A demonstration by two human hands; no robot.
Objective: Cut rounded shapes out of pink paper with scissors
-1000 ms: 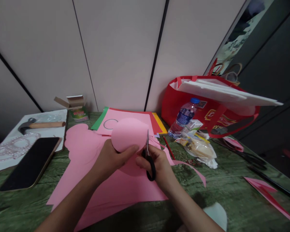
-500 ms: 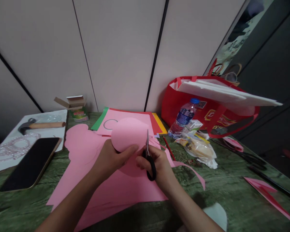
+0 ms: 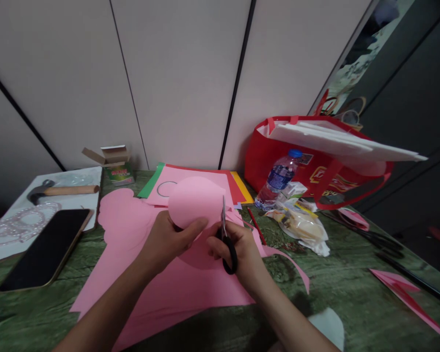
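A rounded piece of pink paper [image 3: 195, 201] is pinched between the thumb and fingers of my left hand [image 3: 176, 239]. My right hand [image 3: 238, 244] is closed round the black handles of a pair of scissors [image 3: 229, 254], whose blades point up at the paper's right edge. From the right side of the paper a narrow pink strip [image 3: 288, 258] curls down over the table. Below both hands lie larger pink paper sheets [image 3: 190, 298], one with a scalloped, cut edge at the left.
On the left are a phone [image 3: 47, 249], a hammer [image 3: 66, 190], a bead string [image 3: 25, 222] and an opened small box [image 3: 119, 168]. Coloured sheets [image 3: 152, 182] lie behind. To the right stand a water bottle [image 3: 278, 178] and a red bag [image 3: 256, 156], near a red pencil [image 3: 255, 225].
Hardly anything differs. My left thumb and the paper have shifted very slightly to the left, and the hanging strip's tip sits a little lower.
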